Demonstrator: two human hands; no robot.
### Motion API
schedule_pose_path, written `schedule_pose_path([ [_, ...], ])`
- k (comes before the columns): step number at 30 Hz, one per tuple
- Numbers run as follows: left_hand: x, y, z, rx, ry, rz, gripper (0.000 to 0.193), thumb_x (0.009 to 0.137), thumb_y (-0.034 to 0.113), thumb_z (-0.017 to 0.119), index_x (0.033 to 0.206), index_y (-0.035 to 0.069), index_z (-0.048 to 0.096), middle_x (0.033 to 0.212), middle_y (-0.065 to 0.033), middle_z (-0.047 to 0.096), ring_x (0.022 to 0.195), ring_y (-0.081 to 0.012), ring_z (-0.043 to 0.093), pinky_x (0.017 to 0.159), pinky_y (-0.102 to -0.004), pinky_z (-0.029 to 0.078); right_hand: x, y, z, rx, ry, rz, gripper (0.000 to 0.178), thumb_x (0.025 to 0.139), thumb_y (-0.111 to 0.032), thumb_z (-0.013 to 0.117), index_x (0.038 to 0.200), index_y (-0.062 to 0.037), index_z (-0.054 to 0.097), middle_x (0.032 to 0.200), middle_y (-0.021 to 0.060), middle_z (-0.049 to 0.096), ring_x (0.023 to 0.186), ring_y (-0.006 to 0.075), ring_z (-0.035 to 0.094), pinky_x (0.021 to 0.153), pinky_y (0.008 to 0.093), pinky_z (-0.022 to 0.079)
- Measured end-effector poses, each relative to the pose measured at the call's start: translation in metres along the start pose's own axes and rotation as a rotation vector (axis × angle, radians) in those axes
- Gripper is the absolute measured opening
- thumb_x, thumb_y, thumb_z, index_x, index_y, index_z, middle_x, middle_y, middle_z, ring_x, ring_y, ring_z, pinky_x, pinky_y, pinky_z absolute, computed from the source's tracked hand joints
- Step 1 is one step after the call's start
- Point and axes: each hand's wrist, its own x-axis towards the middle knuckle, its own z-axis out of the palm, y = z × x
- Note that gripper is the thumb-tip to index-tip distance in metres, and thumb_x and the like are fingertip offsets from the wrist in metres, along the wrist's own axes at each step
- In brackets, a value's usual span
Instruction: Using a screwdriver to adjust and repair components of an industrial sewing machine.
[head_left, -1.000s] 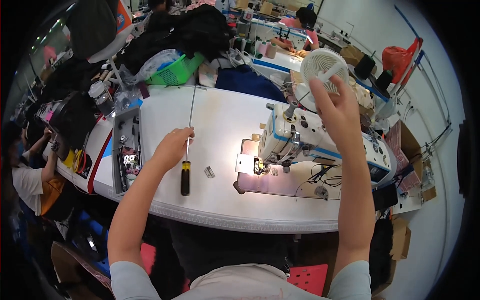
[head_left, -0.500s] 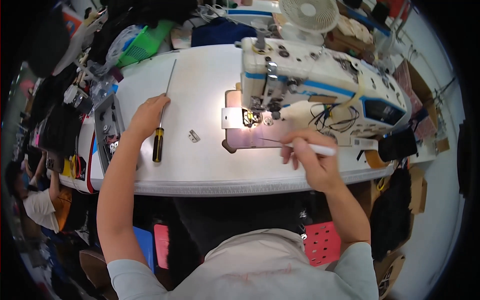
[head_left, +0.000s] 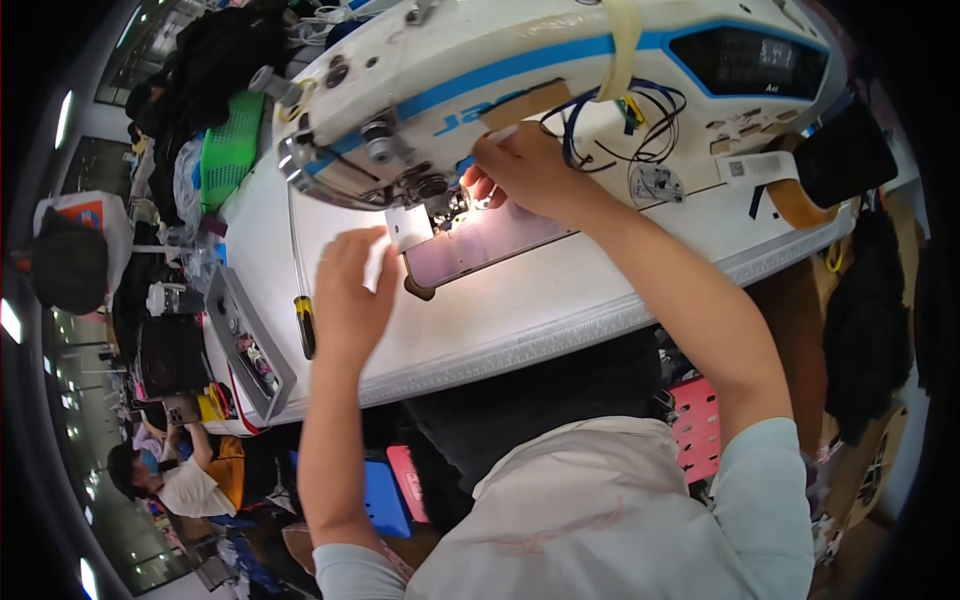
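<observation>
the right hand (head_left: 525, 170) could slip or snag on the lit metal parts (head_left: 449, 208) of the big white-and-blue sewing machine (head_left: 540, 55), since its own fingers crowd the view. those parts lie just left of its narrowed fingertips; i cannot tell what it grips. the left hand (head_left: 352, 285), empty, thumb spread wide, is near the flat, square white plate (head_left: 408, 228); a yellow-and-black-handled screwdriver (head_left: 304, 325) lies to its left.

The person wears a loose shirt (head_left: 590, 500) of pale grey colour, with short, slightly bluish sleeves (head_left: 765, 490). Its front carries a thin reddish marking (head_left: 560, 535). The left hand (head_left: 352, 290) has what looks like a thin ring (head_left: 323, 261).
</observation>
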Motion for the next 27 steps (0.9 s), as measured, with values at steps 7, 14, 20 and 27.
schedule_pose_path([
  [7, -0.016, 0.023, 0.057, -0.117, 0.135, -0.074, 0.018, 0.091, 0.008, 0.072, 0.108, 0.003, 0.067, 0.102, -0.0133, 0.067, 0.097, -0.0325, 0.064, 0.084, -0.0403, 0.052, 0.004, 0.01, 0.002, -0.009, -0.044, 0.039, 0.042, 0.103, -0.037, 0.059, 0.09, 0.0014, 0.07, 0.077, 0.008, 0.072, 0.065, 0.0134, 0.068, 0.056, 0.0268, 0.055],
  [14, -0.017, 0.026, 0.06, -0.034, 0.201, -0.017, 0.012, 0.094, 0.005, 0.07, 0.105, 0.001, 0.068, 0.096, -0.0105, 0.067, 0.085, -0.0224, 0.064, 0.077, -0.032, 0.051, 0.013, 0.025, 0.0, -0.036, -0.074, 0.016, 0.038, 0.101, -0.039, 0.061, 0.095, -0.0025, 0.069, 0.079, 0.0077, 0.071, 0.065, 0.0134, 0.068, 0.054, 0.0259, 0.055],
  [20, -0.021, 0.025, 0.062, -0.073, 0.22, -0.026, 0.013, 0.094, 0.005, 0.071, 0.106, 0.001, 0.069, 0.101, -0.0123, 0.068, 0.091, -0.0271, 0.064, 0.082, -0.036, 0.052, 0.011, 0.024, -0.004, 0.113, -0.045, 0.018, 0.032, 0.098, -0.034, 0.062, 0.091, -0.0033, 0.068, 0.076, 0.0064, 0.069, 0.063, 0.0124, 0.066, 0.054, 0.0256, 0.055],
  [27, -0.021, 0.028, 0.06, -0.069, 0.198, -0.068, 0.014, 0.092, 0.006, 0.071, 0.106, 0.002, 0.069, 0.103, -0.0129, 0.068, 0.095, -0.0309, 0.064, 0.084, -0.0388, 0.053, 0.01, 0.02, -0.007, 0.087, -0.076, 0.025, 0.032, 0.098, -0.032, 0.06, 0.091, -0.0025, 0.069, 0.075, 0.0064, 0.068, 0.063, 0.0123, 0.066, 0.053, 0.0254, 0.054],
])
